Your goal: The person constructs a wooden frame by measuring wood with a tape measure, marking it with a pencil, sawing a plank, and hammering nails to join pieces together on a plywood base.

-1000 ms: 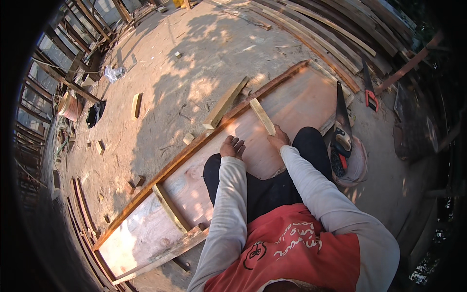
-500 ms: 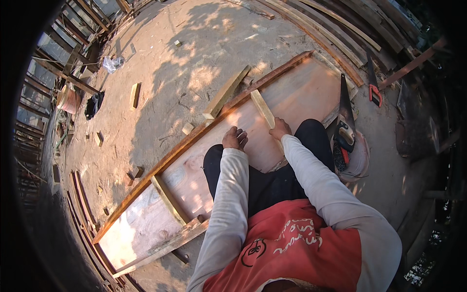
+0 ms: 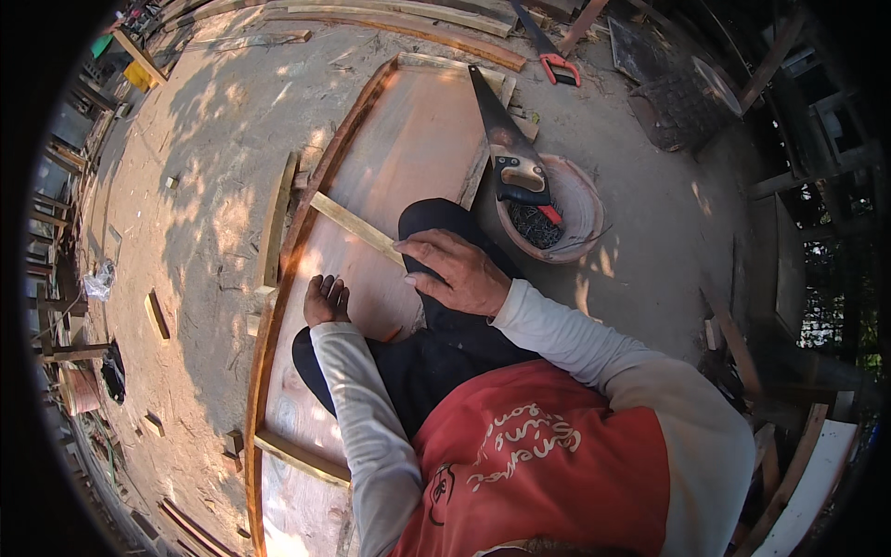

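My right hand (image 3: 457, 271) is raised over my right knee, its fingers stretched and thumb apart, with nothing seen in it. Just past its fingertips lies a short wooden crosspiece (image 3: 353, 223), set across a plywood panel (image 3: 394, 139). My left hand (image 3: 327, 300) hovers over the panel with loosely bent, parted fingers and holds nothing. Along the panel's left side runs a reddish-brown wooden edge strip (image 3: 269, 353). To the right of my knees stands a round tub (image 3: 583, 209) with dark nails (image 3: 531, 226) inside. A handsaw (image 3: 506, 139) rests across its rim, and something red shows under the handle.
A second saw with a red handle (image 3: 560, 70) lies on the ground beyond. Long boards (image 3: 399, 28) are stacked at the far side. Left of the panel lie a loose timber piece (image 3: 278, 218) and several wood offcuts (image 3: 156, 314). More scrap wood (image 3: 789, 483) is at the right.
The view has swung to the right, bringing the tub nearer the middle. My right hand has let go of the crosspiece and lifted toward the tub. My left hand stays empty over the panel.
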Available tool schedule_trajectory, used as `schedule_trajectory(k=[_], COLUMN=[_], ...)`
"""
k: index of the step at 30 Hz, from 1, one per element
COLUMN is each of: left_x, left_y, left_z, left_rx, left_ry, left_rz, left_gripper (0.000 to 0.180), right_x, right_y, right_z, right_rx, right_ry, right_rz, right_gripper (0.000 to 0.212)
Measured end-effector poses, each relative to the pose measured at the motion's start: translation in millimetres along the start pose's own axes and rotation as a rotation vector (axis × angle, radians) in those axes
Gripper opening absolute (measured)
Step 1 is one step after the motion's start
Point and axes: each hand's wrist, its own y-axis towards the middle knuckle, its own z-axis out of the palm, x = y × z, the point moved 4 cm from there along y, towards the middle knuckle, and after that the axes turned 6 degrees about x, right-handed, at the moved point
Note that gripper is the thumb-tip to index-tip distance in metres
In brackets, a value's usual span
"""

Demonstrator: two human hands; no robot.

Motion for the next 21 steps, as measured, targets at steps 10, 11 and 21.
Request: schedule_trajectory(k=[10, 11, 21], left_x=[14, 15, 8], left_y=[0, 11, 55], left_z=[10, 3, -60], left_rx=[0.146, 0.296, 0.358], left_ry=[0.338, 0.362, 1.232], left_rz=[0.035, 0.064, 0.323], left_gripper=[0.050, 0.043, 0.046], right_x=[-125, -127, -120], right_y=[-268, -290, -331], right_z=[-48, -20, 118], right_rx=[0.199, 0.410, 0.487], right_ry=[-0.151, -0.284, -0.166], right_rz=[1.108, 1.060, 1.034], right_gripper=[0.029, 0.031, 0.032])
